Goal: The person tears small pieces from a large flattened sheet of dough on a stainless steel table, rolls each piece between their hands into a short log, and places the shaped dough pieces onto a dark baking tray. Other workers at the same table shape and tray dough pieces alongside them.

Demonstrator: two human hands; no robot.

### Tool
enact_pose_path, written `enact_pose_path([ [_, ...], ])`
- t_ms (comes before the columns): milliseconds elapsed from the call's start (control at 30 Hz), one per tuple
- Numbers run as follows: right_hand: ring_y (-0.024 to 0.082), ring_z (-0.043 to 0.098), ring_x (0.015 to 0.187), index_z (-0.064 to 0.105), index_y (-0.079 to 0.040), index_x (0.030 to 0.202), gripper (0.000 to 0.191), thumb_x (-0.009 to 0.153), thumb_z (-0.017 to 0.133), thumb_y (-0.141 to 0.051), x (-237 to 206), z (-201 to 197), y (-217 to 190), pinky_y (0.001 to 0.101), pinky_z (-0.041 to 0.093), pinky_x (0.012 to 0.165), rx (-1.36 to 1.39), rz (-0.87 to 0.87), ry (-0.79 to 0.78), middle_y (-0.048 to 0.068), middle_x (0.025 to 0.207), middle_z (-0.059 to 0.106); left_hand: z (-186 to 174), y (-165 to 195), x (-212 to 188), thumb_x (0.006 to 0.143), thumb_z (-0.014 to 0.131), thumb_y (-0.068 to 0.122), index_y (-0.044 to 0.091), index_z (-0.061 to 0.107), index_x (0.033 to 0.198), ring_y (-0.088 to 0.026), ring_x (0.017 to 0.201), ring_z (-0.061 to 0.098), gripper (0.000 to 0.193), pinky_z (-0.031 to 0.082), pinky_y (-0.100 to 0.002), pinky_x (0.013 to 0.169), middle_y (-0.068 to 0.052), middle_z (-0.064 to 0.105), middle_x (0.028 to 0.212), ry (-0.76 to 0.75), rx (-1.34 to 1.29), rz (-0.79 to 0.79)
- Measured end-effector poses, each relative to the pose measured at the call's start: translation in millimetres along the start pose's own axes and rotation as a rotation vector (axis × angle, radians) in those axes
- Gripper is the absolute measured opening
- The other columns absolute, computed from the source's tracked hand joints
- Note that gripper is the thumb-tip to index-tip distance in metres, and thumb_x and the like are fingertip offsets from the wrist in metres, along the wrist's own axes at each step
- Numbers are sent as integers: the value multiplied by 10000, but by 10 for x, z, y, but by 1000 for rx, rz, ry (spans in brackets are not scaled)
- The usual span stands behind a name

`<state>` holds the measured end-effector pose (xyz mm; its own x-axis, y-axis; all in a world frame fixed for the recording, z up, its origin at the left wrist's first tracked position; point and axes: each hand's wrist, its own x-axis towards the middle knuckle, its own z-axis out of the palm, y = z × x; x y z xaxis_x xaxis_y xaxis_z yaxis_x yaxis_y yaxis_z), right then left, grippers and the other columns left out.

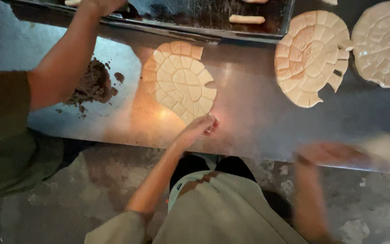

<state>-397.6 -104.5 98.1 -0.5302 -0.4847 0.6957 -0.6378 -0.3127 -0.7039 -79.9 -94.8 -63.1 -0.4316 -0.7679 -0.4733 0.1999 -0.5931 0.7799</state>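
Note:
A flat round dough sheet (178, 80), scored into many small squares, lies on the steel table (249, 108). Pieces are gone from its lower right edge. My left hand (198, 128) reaches to the sheet's lower tip, fingers pinched together on a small dough piece there. My right hand (335, 153) is a motion blur over the table's near edge at the right. A pale smear (387, 149) sits past its fingers, and I cannot tell what it is.
Two more scored dough sheets (311, 56) (384, 40) lie at the far right. A dark tray (204, 18) at the back holds rolled dough sticks (247, 19). A brown crumbly pile (93, 83) sits at the left. A co-worker's arm (64, 58) reaches toward the tray.

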Motion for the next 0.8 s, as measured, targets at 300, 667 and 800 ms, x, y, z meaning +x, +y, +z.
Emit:
enact_pose_path([
  [300, 418, 250, 1530, 265, 24, 1587, 801, 1003, 506, -468, -1374, -178, 981, 636, 232, 1197, -381, -214, -1327, 273, 1639, 264, 998, -162, 682, 1013, 586, 341, 64, 600, 1337, -356, 1320, 509, 427, 437, -484, 1081, -133, 581, 1398, 114, 1268, 690],
  [667, 308, 360, 1482, 375, -75, 1589, 643, 1059, 445, -434, -885, -384, 1356, 550, 310, 1204, -560, -293, -1543, 133, 1653, 359, 1395, -410, 685, 909, 578, 517, 79, 355, 1554, -365, 1501, 257, 810, 207, -587, 1201, -119, 293, 1642, 144, 1729, 487],
  [800, 342, 325, 1537, 378, -123, 1625, 557, 1122, 415, -361, -550, 203, 1313, 540, 320, 1251, -478, -359, -1408, 148, 1699, 350, 1583, -408, 734, 1020, 547, 511, 44, 379, 1566, -364, 1544, 282, 738, 226, -550, 1263, -151, 351, 1629, 31, 1754, 361],
])
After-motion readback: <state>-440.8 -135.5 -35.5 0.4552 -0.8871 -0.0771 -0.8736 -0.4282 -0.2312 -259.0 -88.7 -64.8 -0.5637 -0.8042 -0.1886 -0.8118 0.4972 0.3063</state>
